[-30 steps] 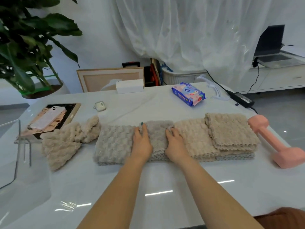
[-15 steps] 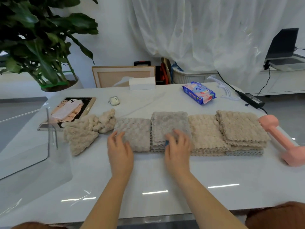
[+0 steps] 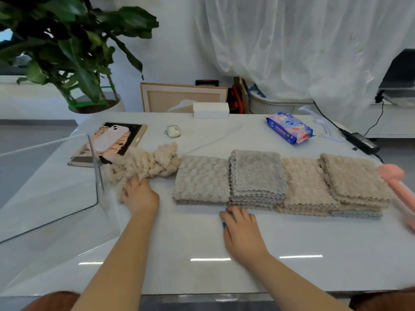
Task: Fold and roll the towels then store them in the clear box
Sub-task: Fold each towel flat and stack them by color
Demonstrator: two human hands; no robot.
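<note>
A row of folded fleece towels lies across the table: a grey one (image 3: 201, 179) at the left, a grey stack (image 3: 257, 173), a beige one (image 3: 302, 182) and a beige stack (image 3: 354, 177) at the right. A crumpled beige towel (image 3: 148, 163) lies left of the row, beside the clear box (image 3: 56, 185). My left hand (image 3: 140, 195) rests on the near end of the crumpled towel, fingers curled over it. My right hand (image 3: 241, 230) lies flat on the table just in front of the grey stack, holding nothing.
A pink dumbbell (image 3: 399, 185) lies at the right edge. Behind the towels are a phone on a book (image 3: 112, 136), an earbud case (image 3: 173, 131), a white box (image 3: 211, 110), a wipes pack (image 3: 289, 127) and a power adapter (image 3: 361, 140). A potted plant (image 3: 74, 52) stands at the back left.
My left hand moved left off the grey folded towel onto the crumpled beige towel. My right hand slid back off the grey stack to the table. The view shifted left.
</note>
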